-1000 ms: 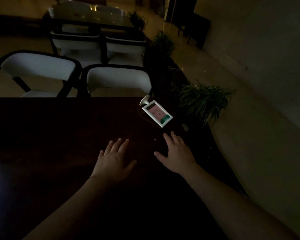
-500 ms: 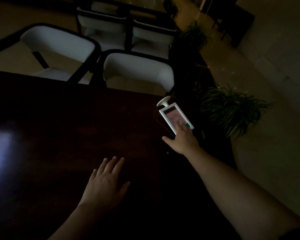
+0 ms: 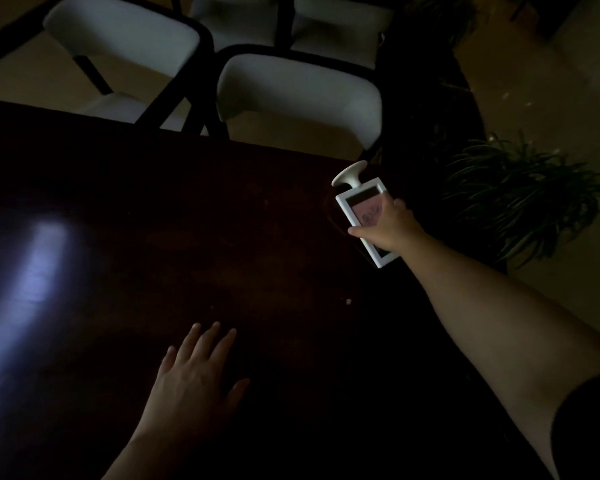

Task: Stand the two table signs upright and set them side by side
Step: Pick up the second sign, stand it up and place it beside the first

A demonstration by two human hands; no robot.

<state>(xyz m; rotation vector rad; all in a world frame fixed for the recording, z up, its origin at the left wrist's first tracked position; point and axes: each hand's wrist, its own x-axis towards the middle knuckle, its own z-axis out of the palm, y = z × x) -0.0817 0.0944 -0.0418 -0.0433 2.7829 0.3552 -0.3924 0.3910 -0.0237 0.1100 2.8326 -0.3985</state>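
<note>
A white-framed table sign (image 3: 355,199) with a pink card lies flat near the far right corner of the dark table (image 3: 222,254), its round foot pointing away from me. My right hand (image 3: 390,225) covers the middle of the frame, thumb on its left edge and fingers wrapped over its right edge. My left hand (image 3: 196,372) rests flat on the table close to me, fingers spread, holding nothing. Only one sign is visible in this dim scene.
Two white-cushioned chairs with dark frames (image 3: 298,95) (image 3: 122,46) stand at the table's far edge. A leafy potted plant (image 3: 520,199) sits on the floor just right of the table. A bright reflection (image 3: 32,265) glares on the tabletop at left.
My right hand has reached forward from the table onto the sign and closed around its frame. The left hand stayed flat on the table. The view shifted forward and down.
</note>
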